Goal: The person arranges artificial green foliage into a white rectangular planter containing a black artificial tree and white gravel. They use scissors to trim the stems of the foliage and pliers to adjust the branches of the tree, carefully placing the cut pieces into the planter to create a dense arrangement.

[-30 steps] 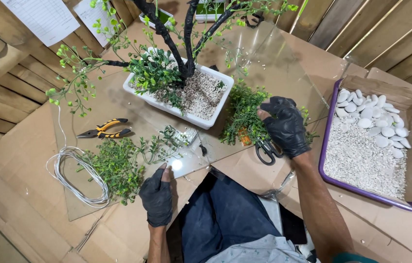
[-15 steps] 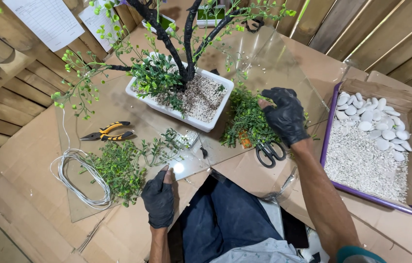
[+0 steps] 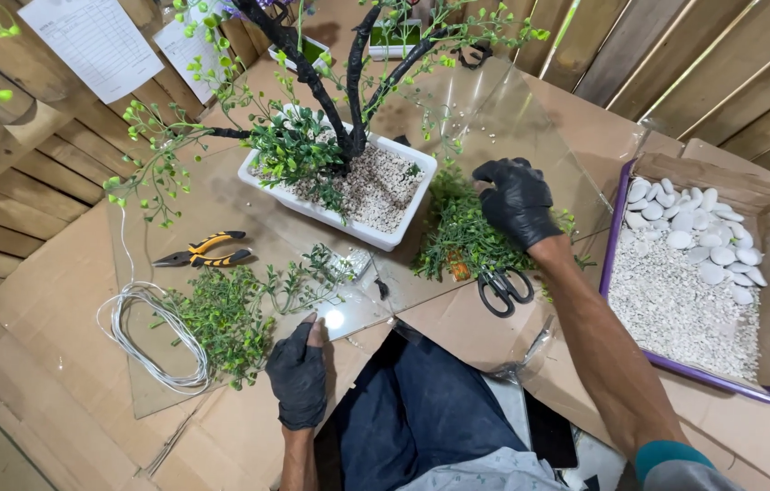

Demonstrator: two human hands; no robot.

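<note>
The person sat at the near edge of a cardboard-covered bench w/ a clear sheet (image 3: 494,109) over its middle. Both hands wore black gloves.

Left hand (image 3: 299,373): lay flat on the sheet's near edge, fingers loose, grasping nothing, just right of a heap of loose green sprigs (image 3: 221,318).

Right hand (image 3: 517,202): fingers curled down into a second clump of green sprigs (image 3: 457,232); fingertips buried in foliage, so whether it actually pinched a stem could not be told.

Black-handled scissors (image 3: 503,286) lay just near of that clump, blades hidden under the leaves. A white rectangular planter (image 3: 348,223) w/ gravel held a dark-trunked model tree (image 3: 353,82); its crown was cut off at the top edge. Yellow-handled pliers (image 3: 203,250) and a coil of white wire (image 3: 153,341) lay left. Far right, a purple tray (image 3: 699,377) w/ white pebbles and grit, partly masked by a cardboard liner.
</note>
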